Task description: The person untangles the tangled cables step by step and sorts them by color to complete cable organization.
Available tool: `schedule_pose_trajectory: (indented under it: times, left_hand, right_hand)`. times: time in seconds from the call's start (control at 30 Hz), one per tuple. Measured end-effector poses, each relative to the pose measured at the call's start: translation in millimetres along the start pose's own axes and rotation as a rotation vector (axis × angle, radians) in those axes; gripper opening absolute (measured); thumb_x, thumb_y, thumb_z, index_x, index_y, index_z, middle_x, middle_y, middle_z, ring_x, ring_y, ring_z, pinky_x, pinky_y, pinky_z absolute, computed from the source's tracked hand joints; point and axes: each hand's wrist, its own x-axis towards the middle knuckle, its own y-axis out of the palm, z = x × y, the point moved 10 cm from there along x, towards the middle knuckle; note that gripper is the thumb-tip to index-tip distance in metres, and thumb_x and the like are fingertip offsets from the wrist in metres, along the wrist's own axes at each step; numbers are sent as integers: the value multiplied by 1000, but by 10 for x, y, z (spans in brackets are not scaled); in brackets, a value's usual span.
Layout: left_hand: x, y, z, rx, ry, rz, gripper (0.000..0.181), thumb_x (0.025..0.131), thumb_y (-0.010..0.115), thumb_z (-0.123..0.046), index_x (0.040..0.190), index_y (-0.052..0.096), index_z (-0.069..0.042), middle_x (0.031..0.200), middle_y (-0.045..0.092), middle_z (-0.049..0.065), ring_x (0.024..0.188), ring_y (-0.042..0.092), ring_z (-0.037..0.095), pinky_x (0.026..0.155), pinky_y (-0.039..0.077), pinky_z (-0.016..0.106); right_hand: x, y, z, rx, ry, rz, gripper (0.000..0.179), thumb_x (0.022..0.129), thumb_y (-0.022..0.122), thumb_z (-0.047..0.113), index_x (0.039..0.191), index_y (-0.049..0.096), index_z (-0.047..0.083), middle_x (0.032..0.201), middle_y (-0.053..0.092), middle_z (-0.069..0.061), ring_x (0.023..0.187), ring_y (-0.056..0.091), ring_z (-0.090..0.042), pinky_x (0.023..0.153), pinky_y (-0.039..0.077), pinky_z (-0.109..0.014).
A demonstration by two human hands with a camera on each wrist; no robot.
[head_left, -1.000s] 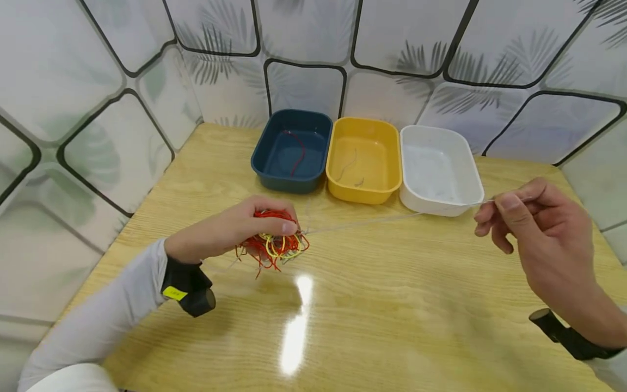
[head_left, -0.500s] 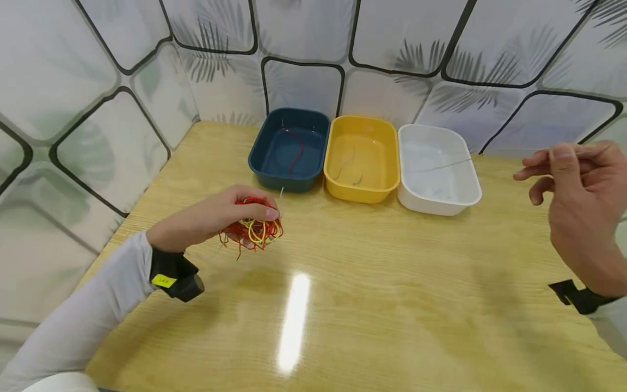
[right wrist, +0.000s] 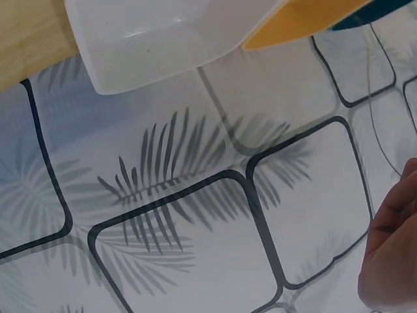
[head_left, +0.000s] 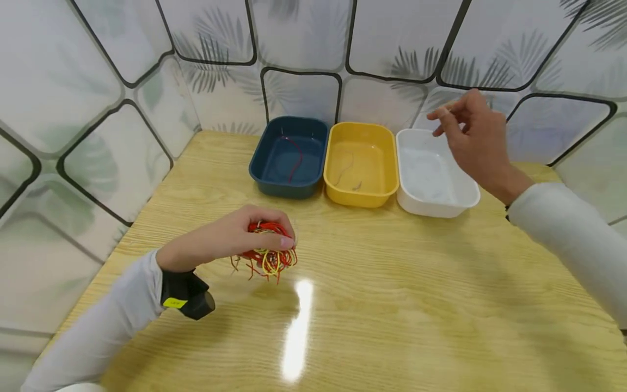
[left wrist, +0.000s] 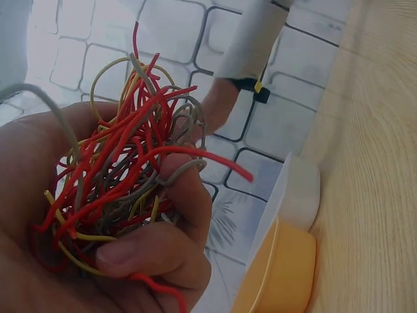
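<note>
My left hand (head_left: 235, 239) grips a tangled bundle of red, yellow and grey wires (head_left: 272, 260) above the table's left half. In the left wrist view, fingers and thumb curl round the bundle, and loose ends stick out. My right hand (head_left: 475, 142) is raised above the back of the white bin (head_left: 436, 209), its thumb and fingers pinched together. A thin grey wire (right wrist: 372, 117) runs from those fingers in the right wrist view; their tips are partly cut off there. In the head view this wire is too thin to make out.
A yellow bin (head_left: 361, 200) holds short grey wires, and a dark blue bin (head_left: 288, 190) holds a red wire (head_left: 297, 158). All three bins stand side by side at the back of the wooden table (head_left: 392, 305), before a patterned wall (head_left: 303, 32).
My right hand first drew the grey wire away from the bundle to the right, then swung up and left over the white bin. The left hand still grips the bundle, having shifted only slightly.
</note>
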Motion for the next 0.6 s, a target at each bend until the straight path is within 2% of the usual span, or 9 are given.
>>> schedule_pose_trajectory:
  times: [0.07, 0.13, 0.23, 0.3, 0.43, 0.53, 0.6]
  left_hand:
    - [6, 55, -61, 18, 45, 17, 12, 98, 68, -33, 101, 70, -21, 93, 66, -1, 82, 60, 17, 73, 53, 30]
    - [10, 113, -110, 24, 82, 37, 11, 98, 68, -31, 102, 70, -21, 96, 67, 0, 87, 62, 19, 79, 54, 31]
    - [10, 186, -133, 11, 86, 64, 10, 98, 68, -31, 102, 69, -22, 96, 67, -1, 87, 62, 20, 79, 55, 32]
    - [8, 212, -143, 10, 86, 75, 11, 98, 68, -32, 103, 69, -22, 95, 66, -1, 88, 62, 19, 79, 54, 32]
    - [-11, 221, -167, 6, 99, 79, 10, 98, 67, -31, 104, 70, -23, 96, 66, -1, 89, 62, 19, 79, 54, 31]
    - [-40, 211, -167, 8, 107, 71, 10, 99, 67, -30, 103, 70, -22, 95, 66, -1, 87, 62, 19, 79, 54, 31]
    - [-42, 214, -171, 13, 108, 71, 10, 98, 67, -30, 103, 70, -22, 95, 66, -1, 86, 62, 19, 78, 54, 31]
  right_hand:
    - [54, 219, 38, -115, -52, 62, 26, 104, 59, 26, 106, 59, -1, 99, 80, 3, 67, 61, 13, 54, 36, -12]
    - [58, 440, 83, -221, -131, 123, 23, 104, 59, 25, 106, 60, 2, 99, 79, -10, 66, 67, -3, 52, 41, -20]
    - [-5, 758, 141, -337, -256, 208, 18, 103, 61, 22, 103, 60, 4, 93, 78, -14, 65, 70, -28, 48, 44, -35]
    - [-59, 942, 146, -375, -310, 268, 14, 102, 62, 20, 103, 61, 5, 89, 78, -13, 61, 68, -28, 46, 45, -39]
    - [-177, 1234, 117, -407, -384, 386, 8, 99, 66, 18, 99, 63, 10, 85, 78, -8, 47, 55, -20, 43, 38, -33]
    - [-242, 1443, 64, -418, -390, 512, 9, 96, 69, 20, 96, 63, 13, 87, 78, -4, 49, 54, -17, 45, 37, -31]
    - [-277, 1549, -9, -435, -351, 605, 12, 94, 72, 23, 95, 64, 15, 88, 78, -2, 54, 57, -17, 48, 41, -32]
